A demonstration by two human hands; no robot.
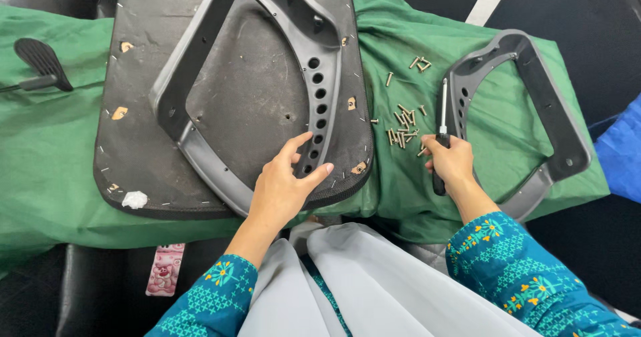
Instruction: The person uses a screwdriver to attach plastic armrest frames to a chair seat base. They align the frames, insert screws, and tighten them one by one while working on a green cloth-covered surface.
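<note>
**Hands at the seat's near edge**

Our left hand (284, 187), fingers spread, presses the armrest (267, 83) lying on the upturned seat base (133, 143). Our right hand (449, 162) grips a screwdriver (442, 120) beside loose screws (402, 126) on the green cloth (47, 143); open cloth lies leftward.
</note>
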